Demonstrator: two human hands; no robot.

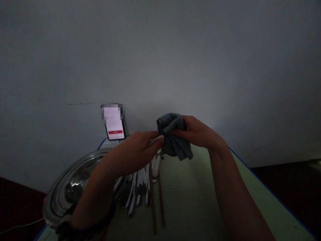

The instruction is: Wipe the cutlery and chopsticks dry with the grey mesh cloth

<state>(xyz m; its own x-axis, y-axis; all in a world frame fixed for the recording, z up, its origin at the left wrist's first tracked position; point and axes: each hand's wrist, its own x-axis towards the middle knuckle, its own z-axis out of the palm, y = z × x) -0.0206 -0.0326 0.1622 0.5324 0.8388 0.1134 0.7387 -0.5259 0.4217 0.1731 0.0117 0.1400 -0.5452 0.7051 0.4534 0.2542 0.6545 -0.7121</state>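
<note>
My left hand [135, 150] is closed on a slim, pale utensil handle [155, 140], pinched between thumb and fingers. The utensil's far end is out of sight by the cloth, so its kind cannot be made out. A grey-blue cloth [175, 144] with a black-and-white checked border is bunched in my right hand [197, 131], whose thumb presses on it. Both hands meet above the table, cloth and handle touching or nearly so. Below my left hand lies a row of metal cutlery [137, 190], beside two brown chopsticks [161, 201] and another pale-handled utensil [155, 167].
A shiny metal basin [54, 204] stands on the left, partly behind my left forearm. A lit phone [114, 122] leans against the grey wall [160, 60]. The pale green table [190, 201] has a blue edge. A white cable [22, 225] runs at lower left.
</note>
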